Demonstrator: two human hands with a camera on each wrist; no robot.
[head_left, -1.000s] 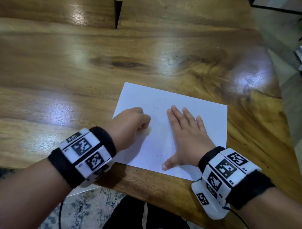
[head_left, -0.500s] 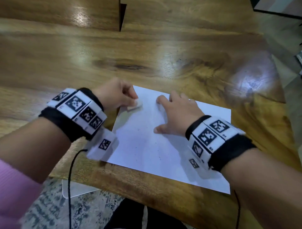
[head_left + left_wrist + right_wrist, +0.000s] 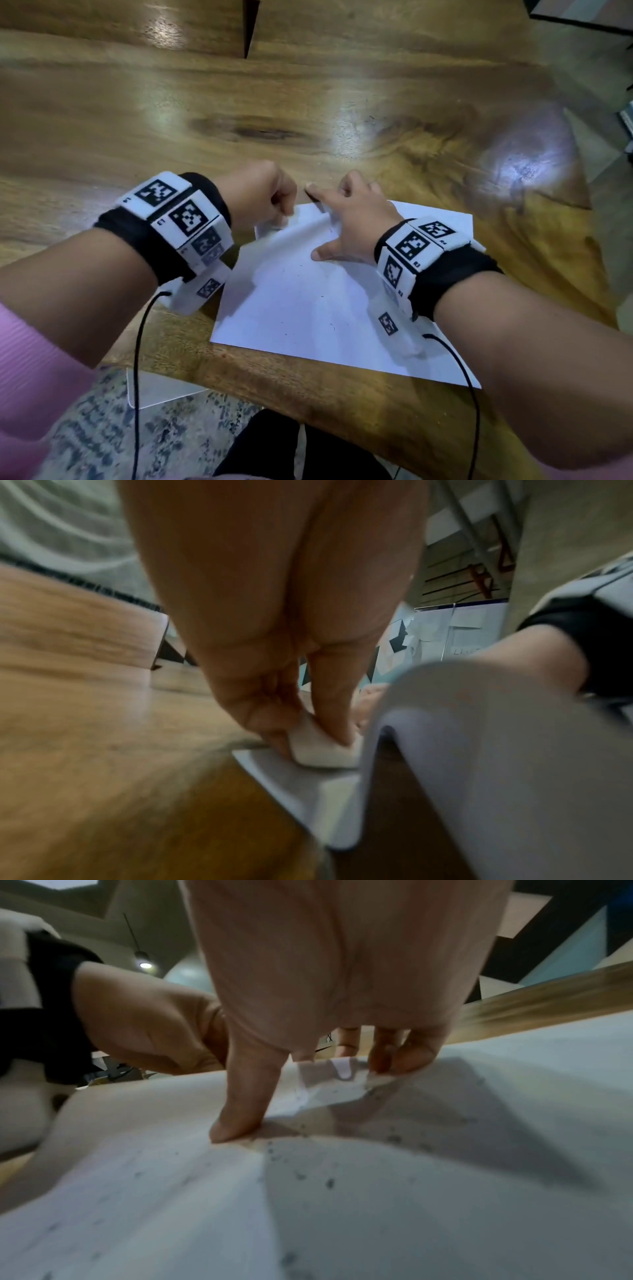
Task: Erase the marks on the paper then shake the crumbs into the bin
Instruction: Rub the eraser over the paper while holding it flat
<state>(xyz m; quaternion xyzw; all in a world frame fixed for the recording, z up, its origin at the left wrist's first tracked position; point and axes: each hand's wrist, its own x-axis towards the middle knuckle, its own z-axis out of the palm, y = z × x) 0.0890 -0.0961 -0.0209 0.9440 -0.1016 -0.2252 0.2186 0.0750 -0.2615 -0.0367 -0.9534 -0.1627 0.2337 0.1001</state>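
Note:
A white sheet of paper [image 3: 308, 308] lies on the wooden table [image 3: 239, 102], dotted with dark eraser crumbs [image 3: 329, 1181]. My left hand [image 3: 274, 198] is at the sheet's far left corner, pinching a small white eraser [image 3: 323, 750] that rests on the paper. My right hand [image 3: 346, 219] is at the far edge beside it. Its thumb [image 3: 236, 1123] presses on the sheet and its fingers [image 3: 394, 1053] curl round the far edge, which is bent upward. Between the hands the paper [image 3: 479, 750] buckles up off the table.
The table's front edge [image 3: 308, 383] runs just below the paper. Under it, on a patterned rug [image 3: 102, 428], sits a pale flat object [image 3: 161, 390]. Black cables [image 3: 137, 377] hang from both wrist bands. Bare wood stretches beyond the hands.
Both hands slid from the middle of the paper to its far edge. The right hand went from flat to curled on that edge, and the paper has buckled upward.

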